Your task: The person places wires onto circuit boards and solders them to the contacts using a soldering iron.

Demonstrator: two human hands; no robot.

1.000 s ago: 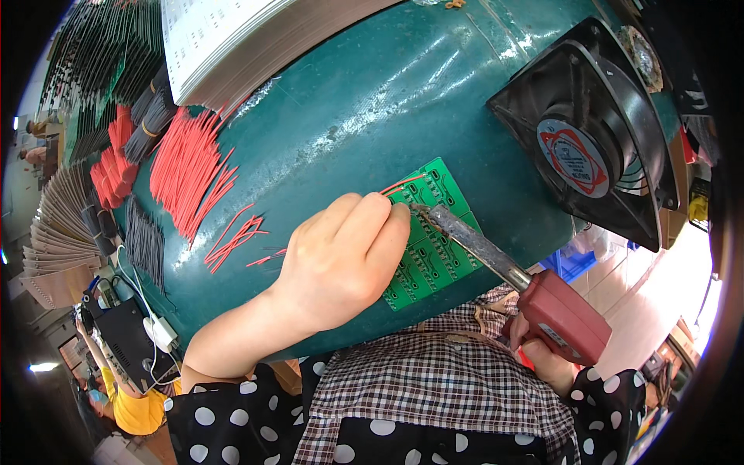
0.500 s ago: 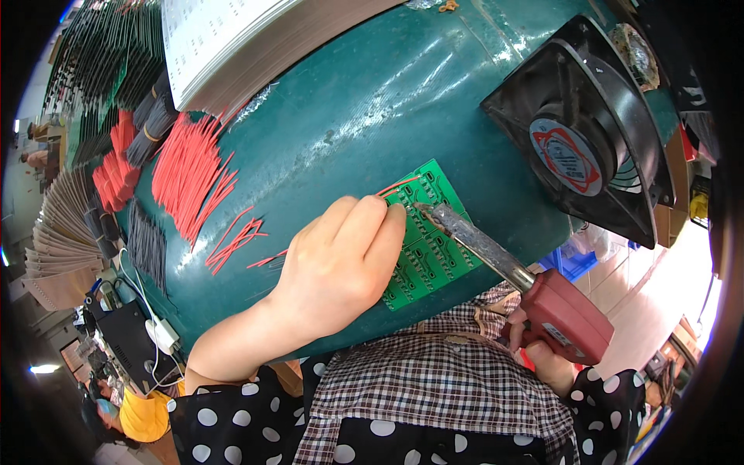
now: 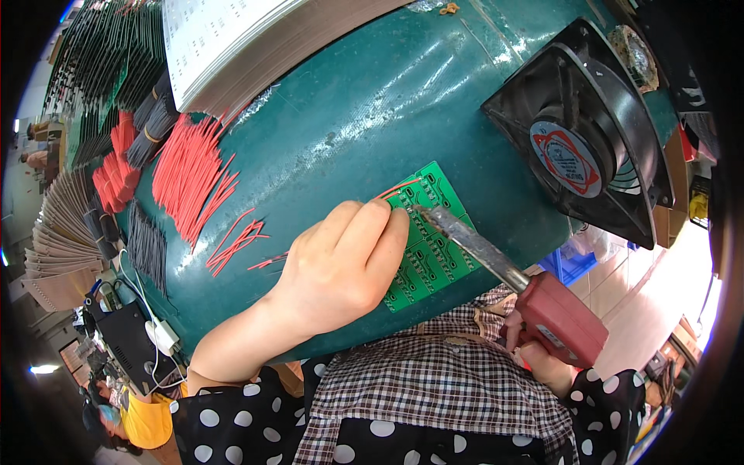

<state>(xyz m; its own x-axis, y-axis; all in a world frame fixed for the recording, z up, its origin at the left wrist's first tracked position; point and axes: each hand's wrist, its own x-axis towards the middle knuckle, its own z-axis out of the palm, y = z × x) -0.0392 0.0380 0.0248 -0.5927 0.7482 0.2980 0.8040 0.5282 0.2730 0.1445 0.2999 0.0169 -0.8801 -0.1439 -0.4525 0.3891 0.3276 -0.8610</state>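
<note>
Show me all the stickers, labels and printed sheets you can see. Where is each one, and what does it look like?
Fan label: round sticker on the hub of the black fan, right of the table; white with red and dark print.
Printed sheets: a thick stack at the top left of the green table; white with rows of small dark marks.
Soldering gun label: small pale strip on the red body, by the right hand.
No screens in view.
</note>
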